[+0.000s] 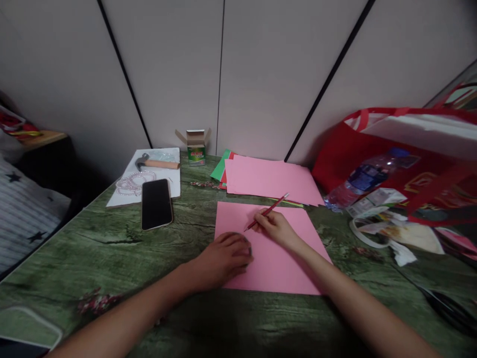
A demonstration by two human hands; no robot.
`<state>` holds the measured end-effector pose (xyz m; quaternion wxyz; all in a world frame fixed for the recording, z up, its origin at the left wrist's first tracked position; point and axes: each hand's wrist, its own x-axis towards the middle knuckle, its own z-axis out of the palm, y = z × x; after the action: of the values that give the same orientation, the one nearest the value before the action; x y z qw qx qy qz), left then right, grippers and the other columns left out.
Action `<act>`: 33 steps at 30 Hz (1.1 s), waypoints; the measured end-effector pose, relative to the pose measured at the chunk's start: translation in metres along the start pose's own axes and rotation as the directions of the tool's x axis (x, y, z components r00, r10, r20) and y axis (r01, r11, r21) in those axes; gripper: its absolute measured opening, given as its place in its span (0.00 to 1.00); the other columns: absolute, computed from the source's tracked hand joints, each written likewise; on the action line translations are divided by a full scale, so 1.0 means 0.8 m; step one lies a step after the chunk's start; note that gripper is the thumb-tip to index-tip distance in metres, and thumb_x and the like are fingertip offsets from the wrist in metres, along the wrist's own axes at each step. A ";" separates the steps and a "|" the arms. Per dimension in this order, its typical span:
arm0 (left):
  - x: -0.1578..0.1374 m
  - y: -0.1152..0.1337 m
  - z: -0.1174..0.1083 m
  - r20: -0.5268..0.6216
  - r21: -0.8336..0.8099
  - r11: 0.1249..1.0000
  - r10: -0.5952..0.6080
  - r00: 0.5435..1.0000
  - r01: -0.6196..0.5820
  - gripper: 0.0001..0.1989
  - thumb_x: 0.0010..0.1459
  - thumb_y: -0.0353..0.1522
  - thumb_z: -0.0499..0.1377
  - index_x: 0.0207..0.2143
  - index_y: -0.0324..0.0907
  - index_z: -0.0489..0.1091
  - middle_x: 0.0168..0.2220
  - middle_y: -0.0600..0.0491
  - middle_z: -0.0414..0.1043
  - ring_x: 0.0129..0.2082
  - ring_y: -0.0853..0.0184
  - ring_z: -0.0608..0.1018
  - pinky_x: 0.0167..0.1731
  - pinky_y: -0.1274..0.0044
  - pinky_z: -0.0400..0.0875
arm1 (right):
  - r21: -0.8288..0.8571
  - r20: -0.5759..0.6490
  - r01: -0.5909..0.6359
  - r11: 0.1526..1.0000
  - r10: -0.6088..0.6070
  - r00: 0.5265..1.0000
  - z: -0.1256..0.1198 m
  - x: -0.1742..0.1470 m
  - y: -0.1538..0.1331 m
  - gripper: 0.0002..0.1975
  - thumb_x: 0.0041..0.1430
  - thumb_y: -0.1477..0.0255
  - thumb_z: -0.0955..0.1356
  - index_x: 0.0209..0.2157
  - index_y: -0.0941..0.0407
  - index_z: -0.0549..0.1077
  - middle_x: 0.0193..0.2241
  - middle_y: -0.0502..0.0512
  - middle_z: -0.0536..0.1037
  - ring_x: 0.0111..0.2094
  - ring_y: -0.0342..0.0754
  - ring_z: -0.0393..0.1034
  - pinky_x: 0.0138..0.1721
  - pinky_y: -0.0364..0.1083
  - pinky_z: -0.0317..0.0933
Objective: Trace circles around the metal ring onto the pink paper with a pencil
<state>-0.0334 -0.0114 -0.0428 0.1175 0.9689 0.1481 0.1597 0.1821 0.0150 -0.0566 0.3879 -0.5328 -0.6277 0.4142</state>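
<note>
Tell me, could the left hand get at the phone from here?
Probably yes. The left hand is over the pink sheet; the phone lies to its left and farther back, with nothing standing between them. It would likely have to let go of something mostly hidden beneath it.

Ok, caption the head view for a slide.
Right hand holding a red pencil over a pink sheet, left hand close by.

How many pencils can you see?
1: a red pencil, held in the right hand over the nearer pink sheet. Others could be hidden in the red bag.
</note>
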 end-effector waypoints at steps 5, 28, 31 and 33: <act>-0.003 -0.003 -0.007 0.019 -0.059 0.998 0.030 0.999 -0.029 0.12 0.63 0.32 0.51 0.48 0.42 0.67 0.49 0.48 0.68 0.56 0.62 0.63 0.56 0.67 0.56 | 0.139 0.009 -0.040 0.990 0.039 0.999 0.002 -0.003 0.000 0.26 0.49 0.47 0.65 0.23 0.58 0.69 0.21 0.54 0.74 0.23 0.44 0.70 0.27 0.44 0.65; 0.002 -0.005 -0.021 0.116 -0.023 0.999 0.044 0.992 -0.041 0.14 0.62 0.29 0.51 0.48 0.46 0.68 0.53 0.49 0.64 0.52 0.61 0.67 0.53 0.69 0.59 | 0.089 -0.157 -0.038 0.995 0.052 0.986 0.012 -0.096 0.010 0.25 0.51 0.47 0.65 0.24 0.57 0.71 0.22 0.54 0.75 0.24 0.47 0.71 0.27 0.45 0.67; 0.006 -0.004 -0.029 0.175 -0.050 0.998 0.043 0.984 -0.035 0.11 0.60 0.29 0.53 0.44 0.46 0.70 0.51 0.50 0.65 0.52 0.62 0.68 0.53 0.70 0.59 | 0.133 -0.136 -0.015 0.991 0.034 0.990 0.016 -0.106 0.005 0.23 0.52 0.49 0.65 0.25 0.56 0.70 0.22 0.54 0.75 0.25 0.47 0.72 0.29 0.46 0.68; 0.008 -0.005 -0.034 0.219 -0.079 0.997 0.020 0.976 -0.003 0.12 0.58 0.28 0.54 0.44 0.45 0.69 0.52 0.50 0.65 0.52 0.62 0.68 0.53 0.70 0.60 | 0.146 -0.147 0.004 0.989 0.018 0.989 0.015 -0.112 0.001 0.21 0.53 0.50 0.65 0.27 0.56 0.70 0.23 0.54 0.75 0.25 0.48 0.73 0.29 0.46 0.68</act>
<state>-0.0384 -0.0007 -0.0168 0.1700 0.9761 0.1225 0.0582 0.1831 -0.0753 -0.0657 0.4698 -0.5343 -0.5634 0.4199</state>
